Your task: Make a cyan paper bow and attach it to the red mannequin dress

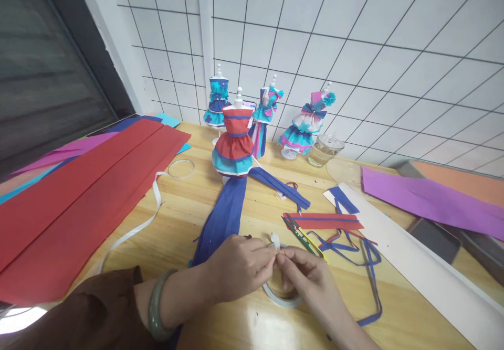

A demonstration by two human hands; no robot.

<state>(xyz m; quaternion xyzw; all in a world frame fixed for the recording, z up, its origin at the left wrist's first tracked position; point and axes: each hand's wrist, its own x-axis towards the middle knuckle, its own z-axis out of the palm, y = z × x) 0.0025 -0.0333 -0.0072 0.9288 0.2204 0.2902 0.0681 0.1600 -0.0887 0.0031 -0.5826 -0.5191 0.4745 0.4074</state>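
Note:
My left hand (236,268) and my right hand (309,276) meet near the table's front, fingertips pinched together. A short curled piece of white tape (274,241) sticks up from between them. Directly below is a white tape roll (280,301), partly covered by my fingers; whether it rests on the table I cannot tell. Beyond my left hand stands a small dress form in a red, blue and turquoise paper dress (235,142). A long blue paper strip (222,216) runs from its hem to under my left wrist. Scissors with yellow and green handles (305,237) lie beyond my right hand.
Red paper sheets (98,192) cover the left side, beside a white ribbon (136,229). Three more dressed forms, one in a pink and turquoise dress (301,135), and a glass (325,150) stand by the tiled wall. Blue strips (372,266) and purple paper (425,200) lie right.

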